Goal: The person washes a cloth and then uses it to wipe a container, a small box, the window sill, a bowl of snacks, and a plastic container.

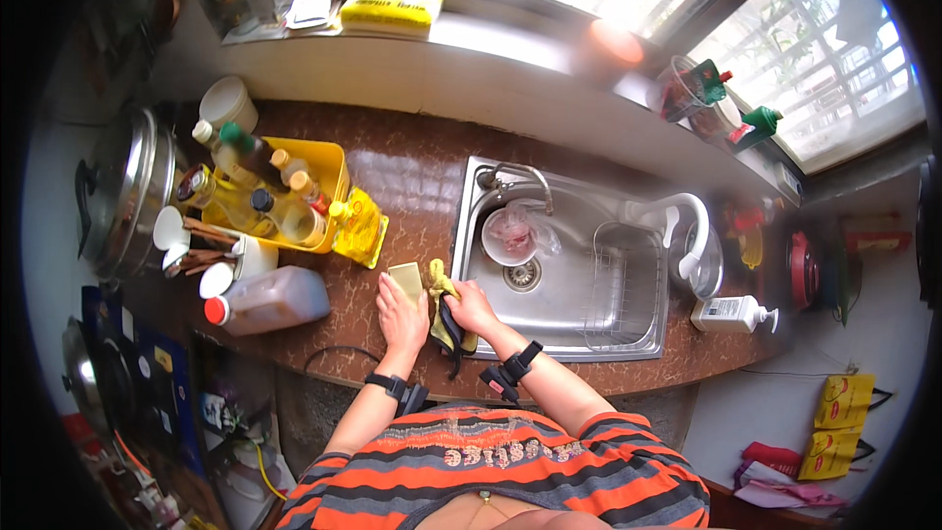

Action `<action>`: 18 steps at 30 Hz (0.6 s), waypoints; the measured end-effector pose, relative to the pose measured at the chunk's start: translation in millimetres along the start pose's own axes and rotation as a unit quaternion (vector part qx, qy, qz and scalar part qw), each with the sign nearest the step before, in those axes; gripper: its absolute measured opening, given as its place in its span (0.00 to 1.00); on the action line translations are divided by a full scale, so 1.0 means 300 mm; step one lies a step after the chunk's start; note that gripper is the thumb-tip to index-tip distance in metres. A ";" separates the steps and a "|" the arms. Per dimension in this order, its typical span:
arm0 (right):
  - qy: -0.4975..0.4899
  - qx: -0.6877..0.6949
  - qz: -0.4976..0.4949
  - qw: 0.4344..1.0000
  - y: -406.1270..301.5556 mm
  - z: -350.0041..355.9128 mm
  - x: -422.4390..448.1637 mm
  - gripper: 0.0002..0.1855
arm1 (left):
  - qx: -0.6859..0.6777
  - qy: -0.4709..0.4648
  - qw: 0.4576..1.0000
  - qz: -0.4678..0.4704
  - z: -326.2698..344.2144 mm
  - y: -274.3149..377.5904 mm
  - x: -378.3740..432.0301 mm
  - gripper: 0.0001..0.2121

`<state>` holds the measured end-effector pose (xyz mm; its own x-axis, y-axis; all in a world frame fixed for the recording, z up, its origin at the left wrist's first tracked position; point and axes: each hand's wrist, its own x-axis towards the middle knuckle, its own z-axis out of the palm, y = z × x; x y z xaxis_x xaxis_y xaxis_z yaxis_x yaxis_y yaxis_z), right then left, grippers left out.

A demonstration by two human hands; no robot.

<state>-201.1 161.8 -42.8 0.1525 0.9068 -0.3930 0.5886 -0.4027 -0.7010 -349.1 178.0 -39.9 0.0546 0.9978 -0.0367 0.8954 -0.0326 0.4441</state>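
My left hand [402,319] grips a flat, pale yellow rectangular object [406,280] over the brown marbled countertop [401,188]. Its fingers lie along one side and the thumb along the other; whether it is a box or a block I cannot tell. Just to the right, my right hand [473,308] holds a bunched yellow and black cloth [444,327] by the left rim of the steel sink [567,276]. One end of the cloth sticks up past the fingers, and the rest hangs toward the counter's front edge.
A white bowl [508,237] with a plastic bag sits in the sink near a wire basket [625,287]. Left stand a yellow bin [335,162] of bottles, a yellow pouch [360,228] and a red-capped jug [276,299]. A white pump bottle [728,314] lies right of the sink.
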 end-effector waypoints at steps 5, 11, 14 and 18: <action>0.040 0.037 0.026 0.998 -0.008 -0.011 -0.010 0.20 | 0.035 -0.073 0.995 -0.063 -0.104 0.100 0.029 0.44; 0.025 0.180 -0.011 0.983 0.014 -0.045 -0.010 0.17 | -0.297 -0.126 0.944 -0.071 -0.006 -0.052 0.014 0.38; 0.140 0.135 -0.126 0.973 -0.053 -0.082 -0.091 0.16 | -0.480 -0.141 0.864 -0.052 -0.100 -0.075 0.008 0.32; 0.107 -0.047 -0.256 0.959 -0.297 -0.138 -0.211 0.20 | -0.332 -0.144 0.924 0.124 -0.113 -0.107 -0.023 0.30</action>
<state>-230.2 145.4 69.2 -0.0224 0.9915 0.1279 0.6967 0.1072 -0.7093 -393.3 174.1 -23.6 0.4229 0.9046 -0.0539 0.3757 -0.1209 0.9188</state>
